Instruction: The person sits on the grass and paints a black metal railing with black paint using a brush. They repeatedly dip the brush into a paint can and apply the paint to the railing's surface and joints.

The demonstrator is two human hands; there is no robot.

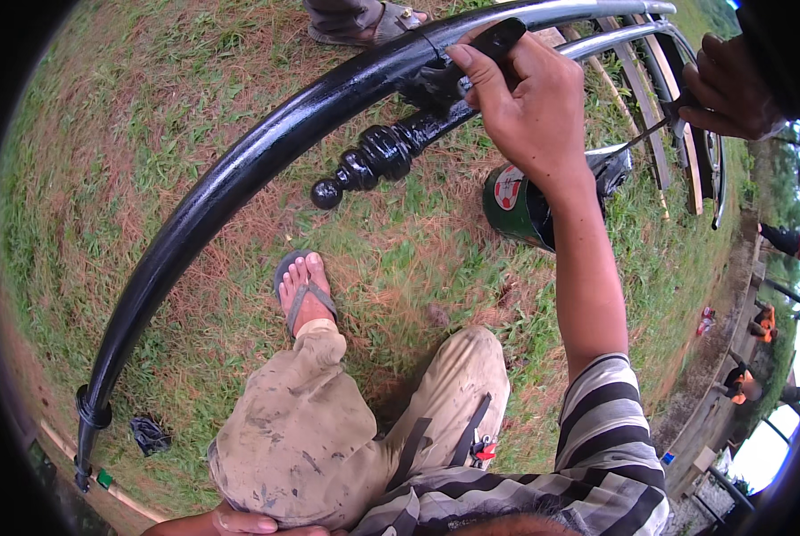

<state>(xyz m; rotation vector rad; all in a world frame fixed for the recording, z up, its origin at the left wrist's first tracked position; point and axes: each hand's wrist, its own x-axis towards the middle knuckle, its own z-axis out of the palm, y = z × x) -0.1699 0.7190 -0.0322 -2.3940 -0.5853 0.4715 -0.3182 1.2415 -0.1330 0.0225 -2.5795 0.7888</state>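
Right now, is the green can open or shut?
Open: past the right forearm, which hides part of the green can, a black-smeared, silvery inner wall shows, with no lid in sight.

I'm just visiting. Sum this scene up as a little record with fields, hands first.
Right hand: holds a paint-blackened brush close against a long, glossy black curved pole
Left hand: at the stained beige trousers, partly out of view
Second pole: black, ending in a ringed, ball-tipped finial
Container: round dark-green can with red-and-white label
Another person's hand: upper right, holding a thin dark tool
Ground: green-brown grass
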